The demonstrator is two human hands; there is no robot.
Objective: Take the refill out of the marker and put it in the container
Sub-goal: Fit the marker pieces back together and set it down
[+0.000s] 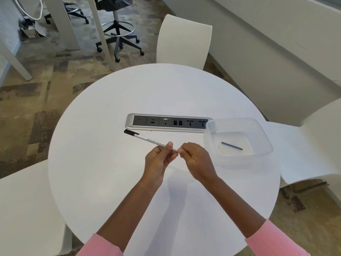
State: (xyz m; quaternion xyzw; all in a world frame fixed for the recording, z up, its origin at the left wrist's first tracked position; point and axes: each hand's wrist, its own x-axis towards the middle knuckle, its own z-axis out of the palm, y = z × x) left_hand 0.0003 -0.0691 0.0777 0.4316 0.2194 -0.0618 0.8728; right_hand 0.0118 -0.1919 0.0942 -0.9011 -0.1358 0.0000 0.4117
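Head view: a round, smooth white surface (129, 182) carries a clear, rounded-rectangular plastic container (265, 145), and a thin, straight dark-blue refill (232, 146) lies on its floor. A slim white marker (147, 140) with a black cap is held above the surface. The left hand (158, 161) grasps its barrel near the rear end, fingers curled. The right hand (193, 159), fingers clenched, pinches the marker's rear tip. A silver-framed socket panel (166, 122) is set into the surface beyond.

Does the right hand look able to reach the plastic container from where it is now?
Probably yes. The clear container sits open just right of the right hand, with only bare table between them. That hand is pinching the end of the marker, though.
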